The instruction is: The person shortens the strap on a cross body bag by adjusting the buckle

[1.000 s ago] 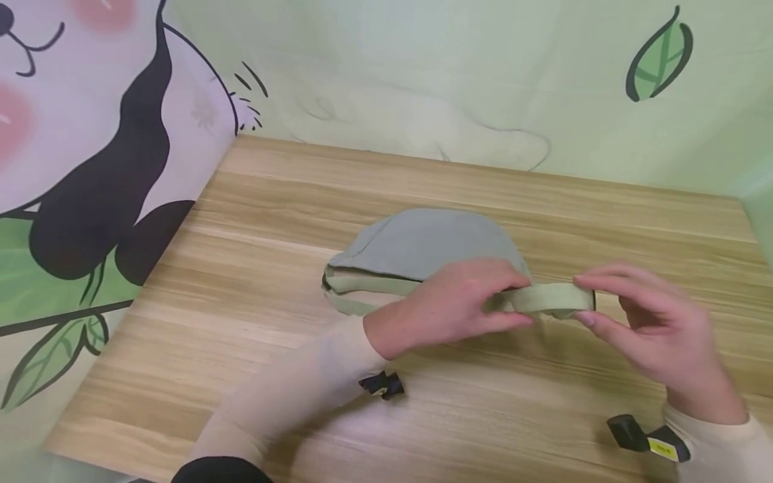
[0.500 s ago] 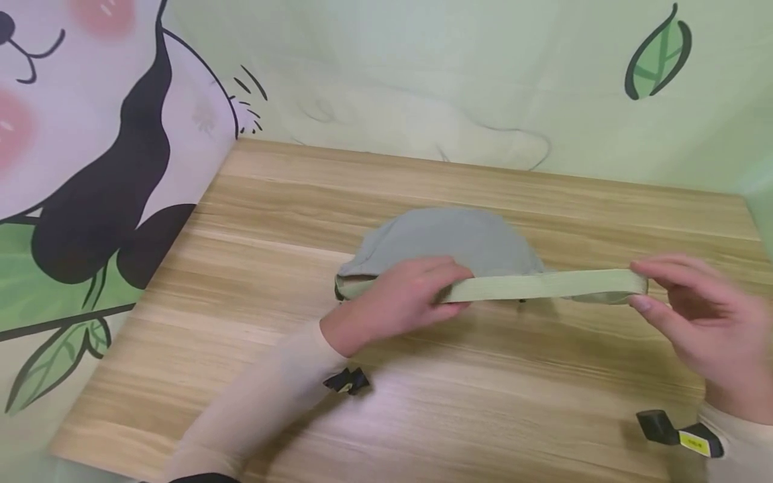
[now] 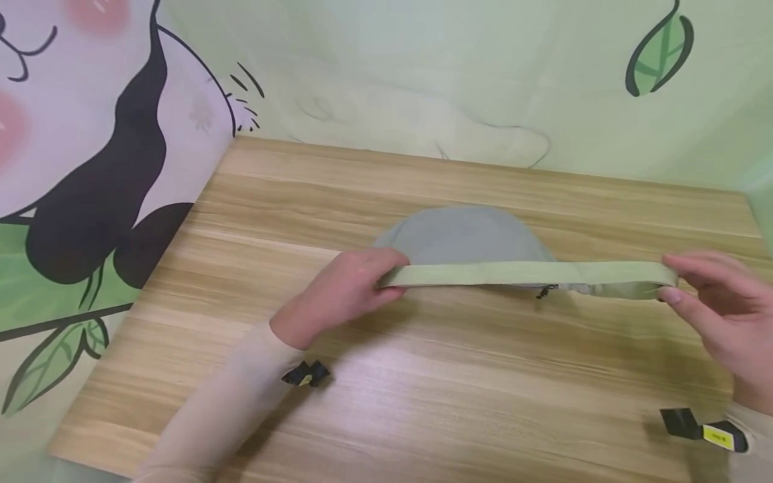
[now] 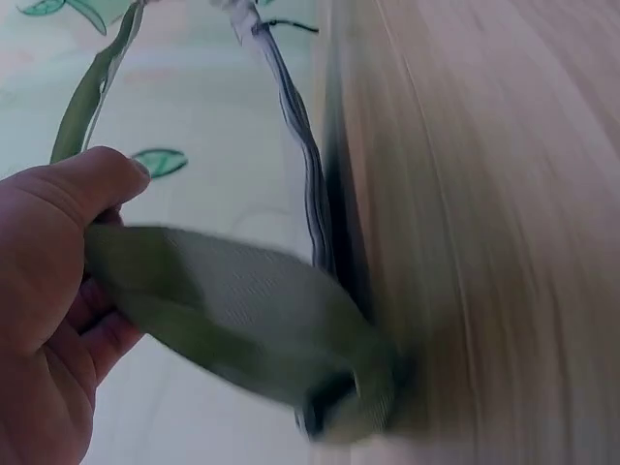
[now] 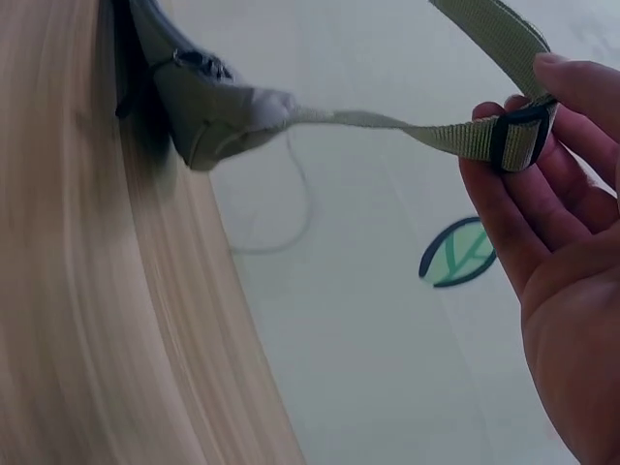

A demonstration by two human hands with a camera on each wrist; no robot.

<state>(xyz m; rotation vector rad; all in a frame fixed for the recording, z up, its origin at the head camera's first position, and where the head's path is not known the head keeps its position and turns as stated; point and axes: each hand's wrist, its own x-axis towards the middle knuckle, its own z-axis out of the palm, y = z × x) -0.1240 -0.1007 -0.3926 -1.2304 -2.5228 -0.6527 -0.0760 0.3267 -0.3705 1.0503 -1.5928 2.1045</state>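
A grey waist bag with a rounded top lies on the table, partly hidden behind its light green webbing strap. My left hand pinches the strap in front of the bag's left side, and more webbing loops past the fingers in the left wrist view. Out to the right, my right hand holds the strap's folded end between thumb and fingers. In the right wrist view a dark strap slider sits at those fingers. Between the hands the strap runs nearly straight. A dark zipper pull hangs at the bag's right corner.
The wooden table reaches back to a pale green wall cloth with a printed leaf. A printed panda covers the left panel. Small black devices are strapped at both wrists.
My left hand has slid left along the strap while my right hand has moved right. The webbing between them has grown from a short loop to a long stretch. The bag has shifted slightly right.
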